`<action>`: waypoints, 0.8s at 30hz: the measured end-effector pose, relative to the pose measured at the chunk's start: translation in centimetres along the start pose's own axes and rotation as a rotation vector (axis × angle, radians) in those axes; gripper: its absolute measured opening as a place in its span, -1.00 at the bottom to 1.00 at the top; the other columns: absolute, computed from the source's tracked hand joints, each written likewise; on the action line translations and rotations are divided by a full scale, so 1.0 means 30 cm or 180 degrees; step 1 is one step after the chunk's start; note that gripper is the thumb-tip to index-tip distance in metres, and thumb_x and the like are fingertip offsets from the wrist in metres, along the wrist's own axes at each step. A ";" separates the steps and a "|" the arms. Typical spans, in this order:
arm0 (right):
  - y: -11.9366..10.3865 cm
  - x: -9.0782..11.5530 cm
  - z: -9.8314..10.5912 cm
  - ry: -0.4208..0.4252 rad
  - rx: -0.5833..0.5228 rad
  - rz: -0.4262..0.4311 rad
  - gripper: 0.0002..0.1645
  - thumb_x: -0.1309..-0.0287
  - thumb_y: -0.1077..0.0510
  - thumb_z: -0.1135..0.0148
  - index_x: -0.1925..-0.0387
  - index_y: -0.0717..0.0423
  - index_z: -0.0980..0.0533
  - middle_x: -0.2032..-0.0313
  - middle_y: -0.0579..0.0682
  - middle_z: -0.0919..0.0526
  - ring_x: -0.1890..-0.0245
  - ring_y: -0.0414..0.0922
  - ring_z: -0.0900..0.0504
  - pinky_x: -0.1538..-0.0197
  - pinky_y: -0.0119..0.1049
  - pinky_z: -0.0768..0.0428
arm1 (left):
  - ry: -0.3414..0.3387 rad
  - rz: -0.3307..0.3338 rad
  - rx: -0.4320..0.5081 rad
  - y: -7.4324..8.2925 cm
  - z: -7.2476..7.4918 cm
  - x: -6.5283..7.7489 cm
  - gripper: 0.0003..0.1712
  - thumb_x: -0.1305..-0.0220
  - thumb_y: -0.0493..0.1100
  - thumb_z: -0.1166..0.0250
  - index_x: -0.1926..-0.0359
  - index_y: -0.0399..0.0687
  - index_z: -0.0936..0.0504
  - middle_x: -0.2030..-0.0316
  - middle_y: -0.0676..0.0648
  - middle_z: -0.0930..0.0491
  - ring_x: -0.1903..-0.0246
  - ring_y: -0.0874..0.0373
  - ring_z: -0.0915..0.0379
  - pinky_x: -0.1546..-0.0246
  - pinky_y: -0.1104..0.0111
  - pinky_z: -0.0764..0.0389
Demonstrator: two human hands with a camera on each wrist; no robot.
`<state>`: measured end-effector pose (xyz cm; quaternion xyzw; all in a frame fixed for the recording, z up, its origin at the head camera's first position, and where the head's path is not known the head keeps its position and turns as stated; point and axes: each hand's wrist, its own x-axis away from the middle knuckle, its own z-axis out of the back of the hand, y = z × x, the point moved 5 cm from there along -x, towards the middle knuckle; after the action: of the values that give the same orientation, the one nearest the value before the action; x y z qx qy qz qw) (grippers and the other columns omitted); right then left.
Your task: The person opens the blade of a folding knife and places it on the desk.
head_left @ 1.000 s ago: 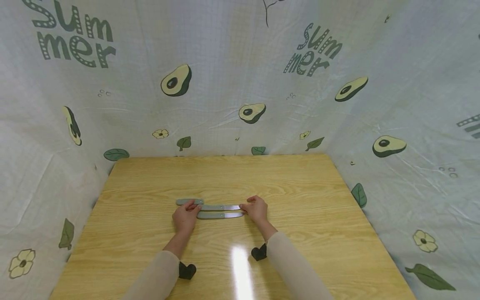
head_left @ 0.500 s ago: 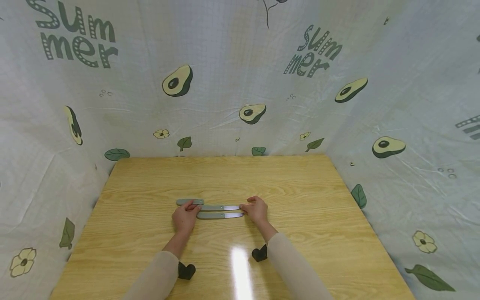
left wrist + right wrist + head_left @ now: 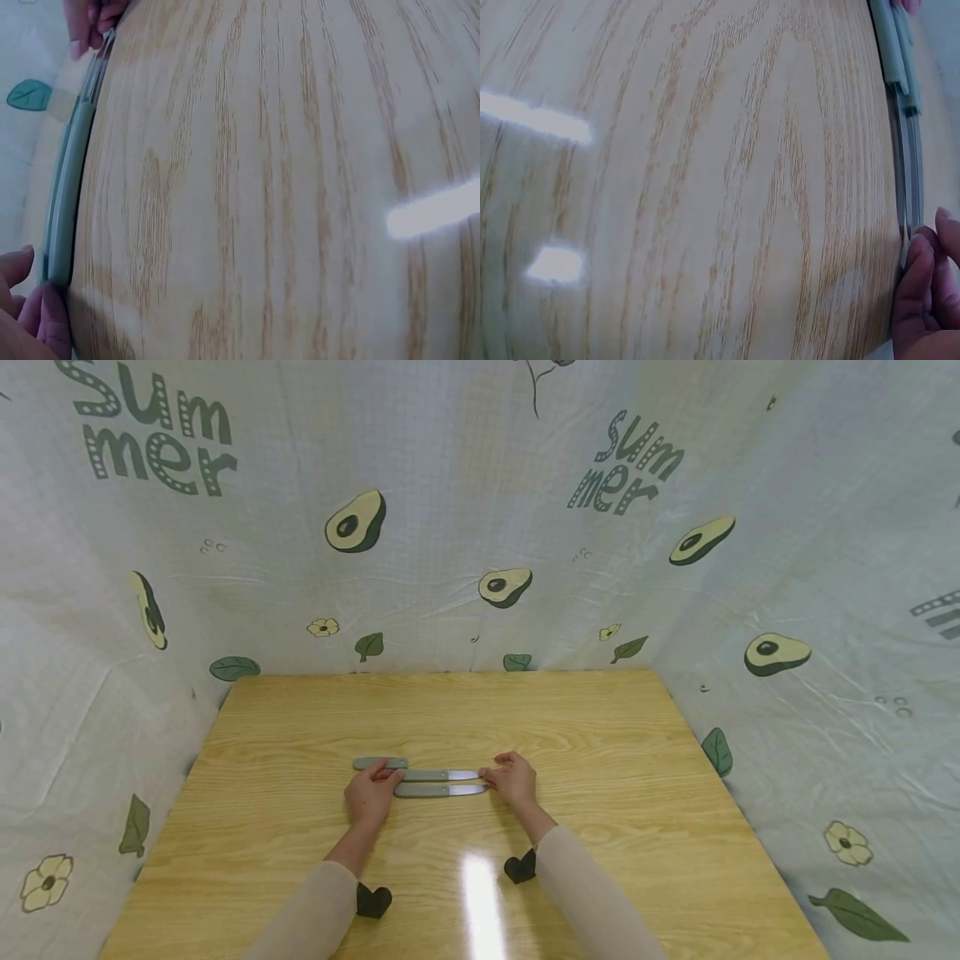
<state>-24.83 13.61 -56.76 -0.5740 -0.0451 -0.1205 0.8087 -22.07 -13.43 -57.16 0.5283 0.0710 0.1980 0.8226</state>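
Two knives with grey-green handles lie side by side, blades to the right, on the wooden table (image 3: 600, 868). My left hand (image 3: 370, 795) has its thumb and fingertips at the handle end of the farther knife (image 3: 425, 775). At that knife's blade tip, my right hand (image 3: 514, 779) pinches with thumb and finger. The nearer knife (image 3: 422, 791) lies just in front; its handle (image 3: 71, 195) fills the left edge of the left wrist view. Beyond my left fingers is a third grey-green handle (image 3: 380, 762), with no blade showing.
A white cloth (image 3: 427, 610) printed with avocados, leaves and lettering hangs behind and at both sides of the table. A bright light reflection (image 3: 482, 902) falls on the wood between my forearms. Dark heart-shaped pieces (image 3: 372, 902) show beside both sleeves.
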 end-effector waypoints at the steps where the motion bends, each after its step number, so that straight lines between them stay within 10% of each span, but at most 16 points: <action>1: -0.001 0.001 0.001 -0.0003 -0.0026 -0.0006 -0.51 0.01 0.27 -0.46 0.03 0.36 -0.50 0.34 0.23 -0.73 0.41 -0.01 -0.77 0.30 -0.28 -0.74 | 0.0001 0.0008 0.0000 0.001 0.000 0.000 -0.48 -0.15 -0.14 -0.42 -0.13 -0.23 -0.59 0.20 -0.21 -0.73 0.18 -0.05 -0.66 0.36 0.49 -0.59; 16: -0.067 0.008 -0.048 0.0109 -0.0114 0.0152 -0.55 -0.06 0.15 -0.43 0.05 0.31 -0.53 0.37 0.17 -0.74 0.40 0.04 -0.74 0.40 -0.29 -0.70 | 0.0323 0.0091 0.0149 -0.006 0.060 -0.016 -0.52 -0.14 -0.16 -0.42 -0.08 -0.24 -0.63 0.21 -0.25 -0.72 0.30 0.05 -0.65 0.46 0.63 -0.49; 24: -0.181 0.043 -0.193 -0.0482 0.0090 0.0407 -0.56 -0.17 0.13 -0.34 -0.04 0.26 -0.52 0.24 0.14 -0.73 0.22 0.12 -0.72 0.39 -0.34 -0.64 | 0.0556 0.0076 0.0129 0.006 0.119 -0.035 -0.46 -0.15 -0.15 -0.40 -0.13 -0.29 -0.57 0.08 -0.33 -0.66 0.05 -0.19 -0.60 -0.06 0.06 -0.57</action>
<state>-25.30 6.29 -53.45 -0.5717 -0.0711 -0.0242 0.8170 -21.91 -16.79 -55.57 0.5264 0.1401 0.2518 0.7999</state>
